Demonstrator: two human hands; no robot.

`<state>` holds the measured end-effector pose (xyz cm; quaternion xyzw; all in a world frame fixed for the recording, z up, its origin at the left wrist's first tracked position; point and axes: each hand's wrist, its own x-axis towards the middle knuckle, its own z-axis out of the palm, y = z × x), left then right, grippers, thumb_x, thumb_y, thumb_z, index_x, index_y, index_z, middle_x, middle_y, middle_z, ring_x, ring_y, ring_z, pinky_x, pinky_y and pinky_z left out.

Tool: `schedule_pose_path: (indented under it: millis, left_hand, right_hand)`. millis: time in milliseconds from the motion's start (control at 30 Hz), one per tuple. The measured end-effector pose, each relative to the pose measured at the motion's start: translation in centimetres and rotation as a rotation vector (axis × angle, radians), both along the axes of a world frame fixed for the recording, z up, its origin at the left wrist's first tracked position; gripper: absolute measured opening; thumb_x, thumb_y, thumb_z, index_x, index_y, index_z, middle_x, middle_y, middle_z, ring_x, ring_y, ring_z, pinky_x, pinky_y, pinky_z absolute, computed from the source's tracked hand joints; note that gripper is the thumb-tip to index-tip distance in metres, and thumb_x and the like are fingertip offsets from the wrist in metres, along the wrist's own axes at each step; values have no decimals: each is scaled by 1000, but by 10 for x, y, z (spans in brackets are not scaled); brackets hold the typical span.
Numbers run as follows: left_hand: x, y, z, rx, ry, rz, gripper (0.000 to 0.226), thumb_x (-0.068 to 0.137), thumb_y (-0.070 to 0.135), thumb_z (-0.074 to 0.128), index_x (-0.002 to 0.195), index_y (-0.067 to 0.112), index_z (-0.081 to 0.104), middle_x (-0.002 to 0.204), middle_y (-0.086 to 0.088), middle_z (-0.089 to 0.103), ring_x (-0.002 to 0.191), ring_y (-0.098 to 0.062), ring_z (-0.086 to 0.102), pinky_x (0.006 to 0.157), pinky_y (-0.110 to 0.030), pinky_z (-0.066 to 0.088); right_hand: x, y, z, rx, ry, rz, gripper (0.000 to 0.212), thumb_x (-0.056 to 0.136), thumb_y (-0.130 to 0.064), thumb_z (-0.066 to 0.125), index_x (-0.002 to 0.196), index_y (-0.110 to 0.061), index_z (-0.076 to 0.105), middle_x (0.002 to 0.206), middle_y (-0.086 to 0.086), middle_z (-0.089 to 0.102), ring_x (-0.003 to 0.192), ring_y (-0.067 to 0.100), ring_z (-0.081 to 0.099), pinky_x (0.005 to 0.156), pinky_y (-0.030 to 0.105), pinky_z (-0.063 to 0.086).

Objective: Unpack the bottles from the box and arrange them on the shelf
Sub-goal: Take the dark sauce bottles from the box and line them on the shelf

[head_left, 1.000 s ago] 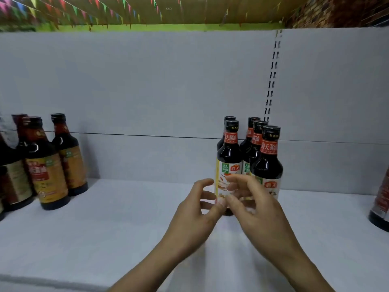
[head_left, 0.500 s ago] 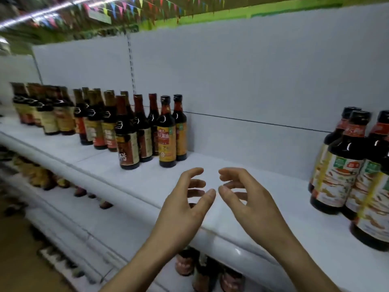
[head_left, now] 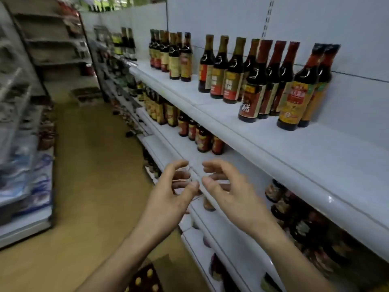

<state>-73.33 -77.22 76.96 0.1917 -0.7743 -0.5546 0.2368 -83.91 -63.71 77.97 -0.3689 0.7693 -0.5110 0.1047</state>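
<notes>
Bottles (head_left: 250, 95) upright on shelf (head_left: 315, 148), left hand (head_left: 168, 197) and right hand (head_left: 229, 192) empty, fingers loosely curled, box (head_left: 166, 265) seemingly below, blurred

White shelf (head_left: 315, 148); dark brown bottles (head_left: 254, 81) with red and yellow labels (head_left: 250, 102). Tan floor (head_left: 94, 165). Brown box (head_left: 166, 266), yellow caps (head_left: 149, 272) inside.

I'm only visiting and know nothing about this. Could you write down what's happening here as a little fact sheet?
place: shop aisle, white shelving on the right
left hand: holds nothing, fingers loosely curled
right hand: holds nothing, fingers loosely curled, close to the left hand without touching it
top shelf: bare near the person
bottles: dark, upright, grouped further along the top shelf
box: open, low at the picture's bottom edge
yellow caps: visible inside the box
</notes>
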Motion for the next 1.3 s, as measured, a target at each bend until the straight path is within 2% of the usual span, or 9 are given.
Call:
schedule_pose_path:
  millis: [100,200,300,467,600,700,867,1133,1300]
  left_hand:
    - [24,-24,-17,44,-36,120,41,97,32,64,135,37,51,119,12,62,103,4,64,86,-23,56]
    - [47,-42,-45,100,-82,252,42,97,32,65,135,39,50,119,14,62,105,3,64,87,-22,55]
    - [64,-51,-78,166,-165,371,45,97,33,64,138,38,48,122,12,62,108,1,62,92,-26,55]
    - [80,-57,-132,264,-305,559,44,99,31,63,138,37,45,121,13,59,102,9,58,69,-2,49]
    - [91,-56,-190,314,-400,704,45,98,35,63,139,40,45,118,19,59,96,18,57,68,-7,47]
    - [102,-49,-240,392,-436,779,41,98,29,63,136,35,48,119,12,60,98,10,57,67,-2,46]
    - [120,-34,-335,489,-535,782,41,99,25,62,137,31,47,114,14,57,92,11,56,67,3,44]
    - [135,-39,-530,574,-607,719,49,98,32,65,142,33,45,123,11,58,101,7,57,70,-7,47]
    - [140,-43,-656,568,-646,679,54,98,32,65,147,31,42,127,9,56,112,-6,57,75,-13,46]
  right_hand:
    - [10,-35,-20,39,-25,106,29,99,-38,60,128,-42,57,122,-23,61,109,-7,61,85,18,55]
    - [14,-67,-51,87,-63,217,32,99,-38,60,131,-40,57,123,-22,61,111,-5,60,86,19,52]
    - [18,-94,-89,170,-95,326,35,99,-36,61,134,-35,57,123,-20,60,108,-9,58,84,13,50]
    - [21,-129,-159,314,-192,538,33,99,-36,60,132,-39,54,121,-23,59,108,-8,58,90,17,50]
    - [22,-151,-224,422,-255,635,30,99,-37,60,129,-39,55,118,-23,61,106,-5,60,89,21,52]
    - [26,-159,-277,471,-335,669,26,99,-30,62,125,-32,57,116,-17,61,105,2,62,90,21,52]
    - [31,-158,-371,572,-398,697,34,100,-30,61,134,-24,57,117,-13,61,110,2,60,92,24,51]
    - [55,-152,-541,720,-395,631,36,100,-29,61,135,-23,56,114,-7,62,104,0,59,80,13,47]
    - [75,-149,-657,780,-400,631,35,100,-28,62,134,-23,55,114,-6,61,104,1,58,78,13,46]
